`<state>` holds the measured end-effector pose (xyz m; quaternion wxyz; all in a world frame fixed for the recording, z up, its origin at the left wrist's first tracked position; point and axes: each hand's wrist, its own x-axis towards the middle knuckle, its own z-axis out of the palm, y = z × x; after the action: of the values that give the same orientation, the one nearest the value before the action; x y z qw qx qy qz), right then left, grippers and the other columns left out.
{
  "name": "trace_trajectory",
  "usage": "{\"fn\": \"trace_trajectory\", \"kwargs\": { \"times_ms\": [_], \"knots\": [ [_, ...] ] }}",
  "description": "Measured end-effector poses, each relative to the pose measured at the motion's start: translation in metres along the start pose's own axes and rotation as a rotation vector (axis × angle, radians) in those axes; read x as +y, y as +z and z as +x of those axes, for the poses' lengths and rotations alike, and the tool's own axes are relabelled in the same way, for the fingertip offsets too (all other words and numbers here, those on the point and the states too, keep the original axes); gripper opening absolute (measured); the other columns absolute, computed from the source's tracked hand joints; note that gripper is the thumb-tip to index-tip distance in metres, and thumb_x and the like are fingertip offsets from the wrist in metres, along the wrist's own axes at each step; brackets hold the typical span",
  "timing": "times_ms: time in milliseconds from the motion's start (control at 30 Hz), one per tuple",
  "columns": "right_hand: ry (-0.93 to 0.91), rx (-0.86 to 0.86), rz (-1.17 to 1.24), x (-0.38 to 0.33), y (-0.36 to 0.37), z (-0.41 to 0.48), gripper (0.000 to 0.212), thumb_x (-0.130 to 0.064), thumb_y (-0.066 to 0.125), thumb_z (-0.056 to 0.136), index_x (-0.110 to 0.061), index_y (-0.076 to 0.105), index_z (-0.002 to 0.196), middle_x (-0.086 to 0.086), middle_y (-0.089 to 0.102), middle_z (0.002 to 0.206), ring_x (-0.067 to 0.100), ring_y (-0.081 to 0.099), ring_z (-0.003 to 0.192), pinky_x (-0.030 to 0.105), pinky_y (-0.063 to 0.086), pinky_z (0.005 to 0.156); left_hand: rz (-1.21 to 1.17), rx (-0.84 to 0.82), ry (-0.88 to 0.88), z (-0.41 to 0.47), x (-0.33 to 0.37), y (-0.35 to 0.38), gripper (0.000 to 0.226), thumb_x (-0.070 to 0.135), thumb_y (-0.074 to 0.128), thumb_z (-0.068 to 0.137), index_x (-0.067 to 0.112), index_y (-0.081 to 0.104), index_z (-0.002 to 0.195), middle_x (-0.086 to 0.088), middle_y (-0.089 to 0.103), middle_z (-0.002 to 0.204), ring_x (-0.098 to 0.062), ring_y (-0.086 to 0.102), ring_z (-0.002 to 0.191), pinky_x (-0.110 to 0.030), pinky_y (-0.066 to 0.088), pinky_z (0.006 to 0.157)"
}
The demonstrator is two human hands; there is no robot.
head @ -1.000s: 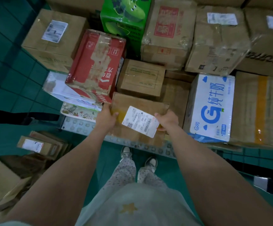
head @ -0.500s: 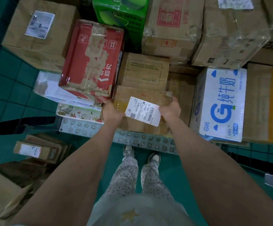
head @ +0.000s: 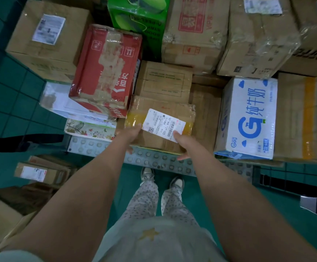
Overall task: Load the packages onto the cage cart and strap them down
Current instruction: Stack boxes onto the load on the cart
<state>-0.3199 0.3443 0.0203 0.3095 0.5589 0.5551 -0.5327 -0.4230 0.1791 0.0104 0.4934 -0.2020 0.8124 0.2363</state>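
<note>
taped box (head: 163, 104) on cart deck (head: 154, 164)

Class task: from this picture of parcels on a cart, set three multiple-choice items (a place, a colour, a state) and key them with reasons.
1. The white-and-blue carton stands: A on the floor; B right of the labelled parcel; C on top of it.
2. The taped box leaning left of the parcel is: A red; B purple; C black.
3. The left hand and right hand are: A hanging free; B both on the carton; C both on the parcel.
Key: 1 B, the carton sits beside it on the right. 2 A, its printed faces are red. 3 C, each thumb lies on the parcel's top.
</note>
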Motion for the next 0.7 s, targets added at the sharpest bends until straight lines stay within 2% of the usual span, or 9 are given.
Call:
{"fn": "trace_trajectory", "kwargs": {
  "times_ms": [67, 100, 167, 233, 300, 400, 467, 567, 700],
  "knots": [
    [-0.065, -0.005, 0.049, 0.004, 0.004, 0.007, 0.076, -0.039, 0.065, 0.087, -0.008, 0.028, 0.145, 0.005, 0.033, 0.149, 0.028, 0.041, 0.131, 0.042, 0.057, 0.078, -0.174, 0.008, 0.039, 0.006, 0.001, 0.006, 0.086, 0.069, 0.046, 0.084, 0.011, 0.029, 0.145, -0.013, 0.034, 0.148, -0.036, 0.047, 0.123, -0.045, 0.045, 0.098],
    [-0.09, 0.004, 0.055, 0.007, 0.006, 0.012, 0.074, -0.032, 0.07, 0.085, -0.007, 0.032, 0.143, 0.005, 0.039, 0.145, 0.025, 0.044, 0.128, 0.042, 0.056, 0.081, -0.213, 0.024, 0.058, 0.006, 0.0, 0.009, 0.089, 0.066, 0.052, 0.082, 0.01, 0.025, 0.145, -0.01, 0.038, 0.145, -0.034, 0.045, 0.126, -0.047, 0.041, 0.103],
    [-0.115, 0.014, 0.082, 0.012, 0.009, 0.012, 0.073, -0.024, 0.074, 0.08, -0.006, 0.036, 0.139, 0.008, 0.049, 0.136, 0.023, 0.052, 0.119, 0.041, 0.054, 0.086, -0.261, 0.06, 0.032, 0.006, -0.006, 0.015, 0.106, 0.067, 0.063, 0.069, 0.012, 0.015, 0.146, -0.01, 0.042, 0.139, -0.035, 0.045, 0.124, -0.049, 0.041, 0.104],
    [-0.125, 0.018, 0.049, 0.012, 0.009, 0.005, 0.071, -0.022, 0.074, 0.081, -0.005, 0.036, 0.138, 0.009, 0.051, 0.133, 0.024, 0.054, 0.117, 0.039, 0.051, 0.09, -0.238, 0.07, 0.002, 0.003, -0.01, 0.017, 0.106, 0.067, 0.061, 0.068, 0.009, 0.017, 0.145, -0.01, 0.042, 0.138, -0.036, 0.045, 0.122, -0.048, 0.04, 0.103],
    [-0.146, 0.032, -0.06, 0.011, 0.006, 0.001, 0.066, -0.024, 0.066, 0.088, -0.005, 0.032, 0.141, 0.011, 0.042, 0.141, 0.027, 0.049, 0.123, 0.038, 0.045, 0.098, -0.223, 0.119, -0.021, -0.003, -0.007, 0.017, 0.089, 0.058, 0.053, 0.079, 0.006, 0.022, 0.144, -0.015, 0.037, 0.143, -0.036, 0.041, 0.124, -0.047, 0.039, 0.103],
    [-0.171, 0.16, -0.144, 0.006, -0.002, -0.006, 0.073, -0.026, 0.057, 0.092, 0.0, 0.015, 0.145, 0.016, 0.041, 0.141, 0.03, 0.046, 0.125, 0.032, 0.041, 0.094, -0.142, 0.289, -0.002, -0.038, 0.008, 0.011, 0.083, 0.04, 0.054, 0.089, 0.007, 0.006, 0.148, -0.021, 0.023, 0.147, -0.038, 0.032, 0.13, -0.046, 0.034, 0.105],
    [-0.217, 0.249, -0.184, 0.002, -0.007, -0.012, 0.071, -0.028, 0.056, 0.091, -0.001, 0.018, 0.144, 0.018, 0.044, 0.139, 0.033, 0.047, 0.124, 0.036, 0.043, 0.097, -0.086, 0.384, 0.061, -0.057, 0.015, 0.011, 0.081, 0.031, 0.056, 0.09, 0.007, 0.006, 0.147, -0.021, 0.022, 0.146, -0.038, 0.029, 0.132, -0.045, 0.029, 0.108],
    [-0.304, 0.327, -0.194, -0.004, -0.017, -0.025, 0.061, -0.03, 0.056, 0.091, -0.004, 0.028, 0.139, 0.02, 0.042, 0.138, 0.035, 0.044, 0.125, 0.041, 0.044, 0.098, -0.122, 0.436, 0.152, -0.072, 0.022, 0.009, 0.08, 0.023, 0.058, 0.088, 0.006, 0.006, 0.147, -0.021, 0.019, 0.147, -0.037, 0.027, 0.133, -0.045, 0.026, 0.108],
    [-0.383, 0.313, -0.236, -0.004, -0.026, -0.042, 0.059, -0.03, 0.057, 0.092, -0.008, 0.029, 0.14, 0.018, 0.036, 0.141, 0.033, 0.043, 0.126, 0.04, 0.044, 0.096, -0.168, 0.444, 0.183, -0.091, 0.022, 0.013, 0.09, 0.021, 0.058, 0.088, 0.009, -0.008, 0.149, -0.023, 0.006, 0.153, -0.037, 0.018, 0.139, -0.046, 0.021, 0.113]
  ]
}}
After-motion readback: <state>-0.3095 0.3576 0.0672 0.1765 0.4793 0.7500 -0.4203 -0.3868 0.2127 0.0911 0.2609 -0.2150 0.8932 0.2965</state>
